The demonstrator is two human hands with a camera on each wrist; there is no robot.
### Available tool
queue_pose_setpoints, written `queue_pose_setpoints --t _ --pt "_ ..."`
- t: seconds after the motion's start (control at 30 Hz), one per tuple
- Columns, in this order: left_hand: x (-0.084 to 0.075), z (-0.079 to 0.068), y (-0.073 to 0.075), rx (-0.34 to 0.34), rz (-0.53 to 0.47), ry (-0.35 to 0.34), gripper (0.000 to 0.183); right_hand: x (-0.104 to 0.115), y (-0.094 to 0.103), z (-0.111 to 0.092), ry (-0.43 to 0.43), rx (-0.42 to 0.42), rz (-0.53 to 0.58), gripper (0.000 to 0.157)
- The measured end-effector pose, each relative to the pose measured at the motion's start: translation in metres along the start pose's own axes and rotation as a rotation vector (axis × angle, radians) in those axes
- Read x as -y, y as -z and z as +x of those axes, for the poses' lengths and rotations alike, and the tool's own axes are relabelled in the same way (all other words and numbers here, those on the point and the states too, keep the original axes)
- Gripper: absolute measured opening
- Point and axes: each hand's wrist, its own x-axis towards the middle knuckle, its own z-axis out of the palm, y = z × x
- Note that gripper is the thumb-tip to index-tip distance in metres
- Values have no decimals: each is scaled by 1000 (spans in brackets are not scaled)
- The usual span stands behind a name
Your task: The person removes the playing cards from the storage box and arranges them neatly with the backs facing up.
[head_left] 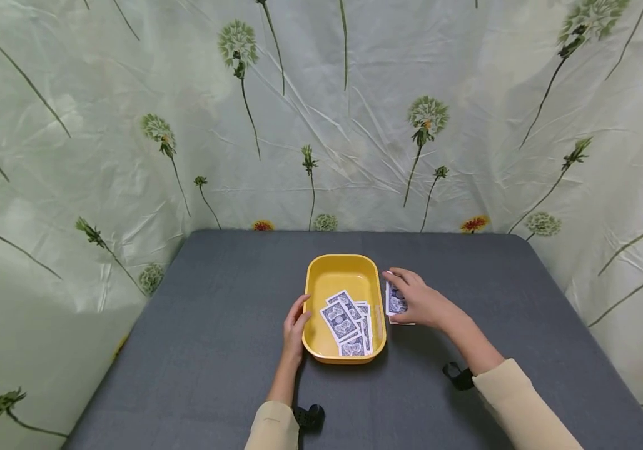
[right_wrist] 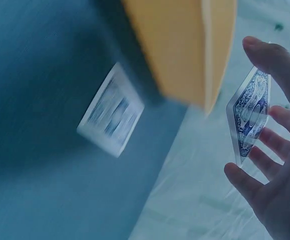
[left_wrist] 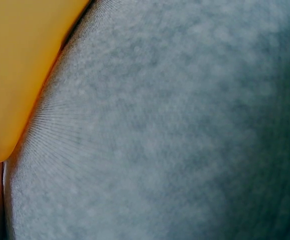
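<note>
A yellow plastic tray stands on the table, with several blue-backed playing cards lying overlapped in its near half. My left hand holds the tray by its left side, thumb at the rim. In the left wrist view only a bit of that hand shows, beside the tray wall. Right of the tray, my right hand holds a playing card between thumb and fingers, its patterned back showing. Below it another playing card lies back up on the table, mostly hidden by the hand in the head view.
A dark grey cloth covers the table. Behind and at both sides hangs a pale curtain printed with dandelions. Black straps are on both wrists. The tray's right wall stands close beside the right hand.
</note>
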Motion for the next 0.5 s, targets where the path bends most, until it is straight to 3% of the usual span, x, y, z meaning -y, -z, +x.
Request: queue_pose_setpoints --t 0.23,0.33,0.5 --pt "0 2 1 7 -36 -15 38 -55 -6 -11 -12 8 -41 88" --pt "-3 2 1 -3 -36 -4 38 -69 -11 -10 -20 59 -45 88" --pt "-12 -4 -2 2 -37 15 38 -82 -17 -2 -114 176 1 90"
